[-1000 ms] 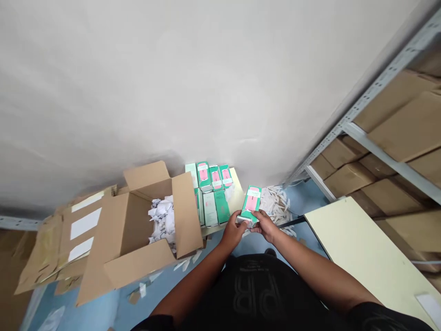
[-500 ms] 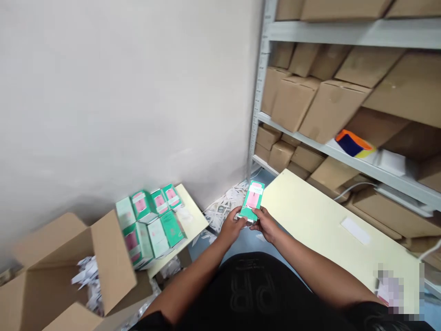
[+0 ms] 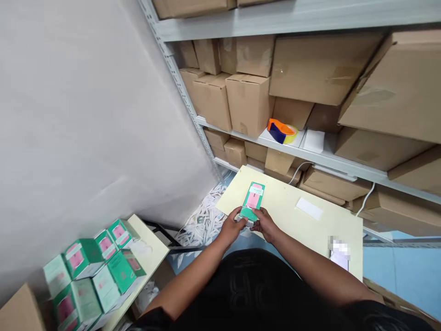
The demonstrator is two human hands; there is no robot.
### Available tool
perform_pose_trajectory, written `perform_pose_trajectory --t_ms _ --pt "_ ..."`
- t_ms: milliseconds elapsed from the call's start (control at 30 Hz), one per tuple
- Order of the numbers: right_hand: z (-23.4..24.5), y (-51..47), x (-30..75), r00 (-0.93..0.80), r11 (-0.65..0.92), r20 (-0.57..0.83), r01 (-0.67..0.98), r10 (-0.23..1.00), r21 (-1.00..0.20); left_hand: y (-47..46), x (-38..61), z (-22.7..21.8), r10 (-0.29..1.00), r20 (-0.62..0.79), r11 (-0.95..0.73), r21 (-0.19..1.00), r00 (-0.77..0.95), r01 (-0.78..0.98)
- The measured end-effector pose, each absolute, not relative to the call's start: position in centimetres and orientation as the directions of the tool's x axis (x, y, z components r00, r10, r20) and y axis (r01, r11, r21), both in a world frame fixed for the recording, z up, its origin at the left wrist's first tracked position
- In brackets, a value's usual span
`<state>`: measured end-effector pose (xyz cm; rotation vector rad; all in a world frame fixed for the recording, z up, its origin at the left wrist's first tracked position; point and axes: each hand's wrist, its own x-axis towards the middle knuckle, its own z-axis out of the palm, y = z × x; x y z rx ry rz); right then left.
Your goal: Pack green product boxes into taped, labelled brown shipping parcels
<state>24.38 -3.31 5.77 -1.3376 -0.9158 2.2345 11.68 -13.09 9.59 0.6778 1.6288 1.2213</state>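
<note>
Both hands grip one small green box with a pink label (image 3: 253, 201) at its near end. My left hand (image 3: 231, 226) is closed on the box's left corner and my right hand (image 3: 264, 224) on its right corner. The box points away from me, over the near edge of a pale yellow table (image 3: 310, 225). At the lower left, several more green and pink boxes (image 3: 93, 271) are stacked on a second pale table (image 3: 151, 250).
Metal shelving (image 3: 310, 156) with many brown cartons (image 3: 248, 99) fills the right side. An orange and blue tape dispenser (image 3: 280, 130) sits on a shelf. White paper slips (image 3: 203, 216) litter the blue floor by the wall. A white label (image 3: 309, 208) lies on the yellow table.
The view has swung to the right, from the open carton and stacked boxes toward the shelving and the yellow table. Both hands still hold the same green box in front of me.
</note>
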Motion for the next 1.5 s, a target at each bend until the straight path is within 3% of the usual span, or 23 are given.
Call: perform_pose_trajectory --t_ms 433,600,867,967,1100,1200,1300,1400,1500 --pt "5.6 0.1 26.1 -0.428 -0.766 -0.651 -0.187 0.627 -0.615 -6.6 10.3 7.3 0.957 -0.231 0.267 0.939 -0.177 0.215" --pt "5.8 0.2 24.2 -0.346 -0.741 -0.659 -0.222 0.668 -0.634 -4.5 7.3 7.2 0.968 -0.24 0.25 0.941 -0.069 0.23" --pt "4.9 -0.6 20.3 -0.196 -0.751 -0.734 -0.316 0.65 -0.58 -1.7 3.6 6.5 0.976 -0.208 0.162 0.882 0.058 0.442" --pt "4.5 -0.8 19.8 -0.232 -0.766 -0.737 -0.313 0.635 -0.561 -0.8 3.8 5.9 0.981 -0.181 0.122 0.853 0.067 0.507" --pt "3.7 -0.5 20.1 -0.375 -0.817 -0.728 -0.202 0.574 -0.54 1.9 3.5 5.8 0.982 -0.141 0.044 0.816 0.125 0.576" --pt "2.8 0.2 21.1 -0.351 -0.789 -0.743 0.021 0.569 -0.614 5.1 2.8 6.7 0.906 -0.056 -0.266 0.697 0.419 0.666" --pt "1.8 0.8 23.2 -0.234 -0.664 -0.709 0.249 0.666 -0.705 8.2 2.9 7.1 0.709 -0.075 -0.544 0.575 0.702 0.611" --pt "0.9 1.4 25.6 -0.124 -0.507 -0.603 0.425 0.788 -0.75 10.0 4.1 6.4 0.595 -0.146 -0.587 0.592 0.79 0.552" --pt "0.4 2.1 26.9 -0.111 -0.395 -0.513 0.509 0.851 -0.765 10.1 4.7 5.2 0.601 -0.136 -0.551 0.643 0.788 0.531"
